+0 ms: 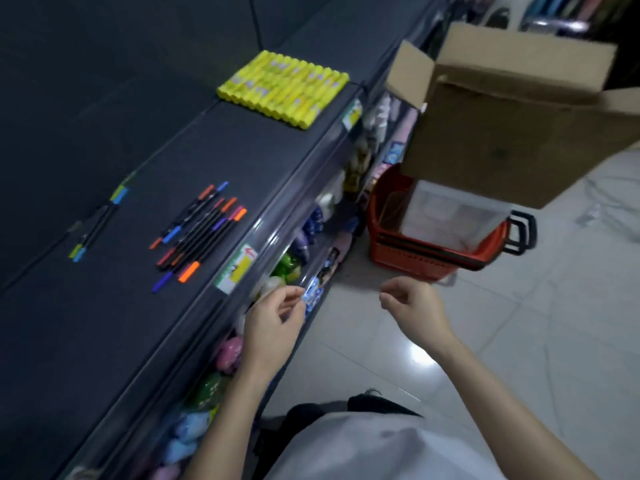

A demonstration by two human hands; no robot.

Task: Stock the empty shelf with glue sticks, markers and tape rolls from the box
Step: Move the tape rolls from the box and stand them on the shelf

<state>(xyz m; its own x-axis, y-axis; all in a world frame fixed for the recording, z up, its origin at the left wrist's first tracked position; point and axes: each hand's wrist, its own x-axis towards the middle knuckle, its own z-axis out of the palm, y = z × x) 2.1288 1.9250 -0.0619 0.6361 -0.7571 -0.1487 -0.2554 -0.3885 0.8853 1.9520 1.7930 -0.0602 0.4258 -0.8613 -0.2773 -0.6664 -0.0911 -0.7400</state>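
Note:
A dark shelf (104, 323) runs along the left. On it lie a row of yellow glue sticks (282, 88) at the far end, a pile of black markers (201, 233) with orange and blue caps in the middle, and two more markers (97, 223) to the left. An open cardboard box (502, 133) stands at the upper right on a red basket (433, 251). My left hand (273, 327) hovers in front of the shelf's front edge with loosely curled fingers and holds nothing. My right hand (412, 306) hangs over the floor below the box, fingers loosely curled, empty.
Lower shelves under the dark one hold colourful packaged goods (294, 265). Price labels (239, 268) sit on the shelf's front rail. A glossy tiled floor (519, 341) stretches to the right. More shelving shows at the top right.

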